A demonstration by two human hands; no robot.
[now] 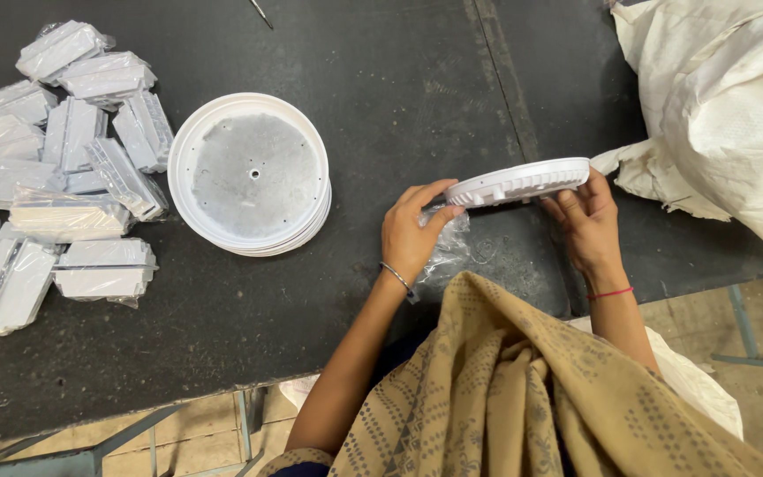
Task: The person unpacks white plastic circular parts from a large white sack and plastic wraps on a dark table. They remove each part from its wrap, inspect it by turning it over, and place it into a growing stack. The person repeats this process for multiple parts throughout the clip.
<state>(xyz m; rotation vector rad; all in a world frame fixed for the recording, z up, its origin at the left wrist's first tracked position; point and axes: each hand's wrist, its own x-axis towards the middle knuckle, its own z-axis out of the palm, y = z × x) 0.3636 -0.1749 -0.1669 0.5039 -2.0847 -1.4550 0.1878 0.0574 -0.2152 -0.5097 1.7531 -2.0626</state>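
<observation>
Holding white round disc [517, 181] edge-on, we grip it with left hand [412, 234] and right hand [588, 221] above black table [381, 88], 2 hands closed on rim

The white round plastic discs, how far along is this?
Done: a stack of white round discs lies on the dark table. In hand: left hand and right hand hold another disc edge-on. Left: clear-wrapped white packets lie piled, untouched.

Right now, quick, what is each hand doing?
Left hand: closed on the round white disc, with a clear plastic bag beneath it.
Right hand: closed on the disc's other edge.
</observation>
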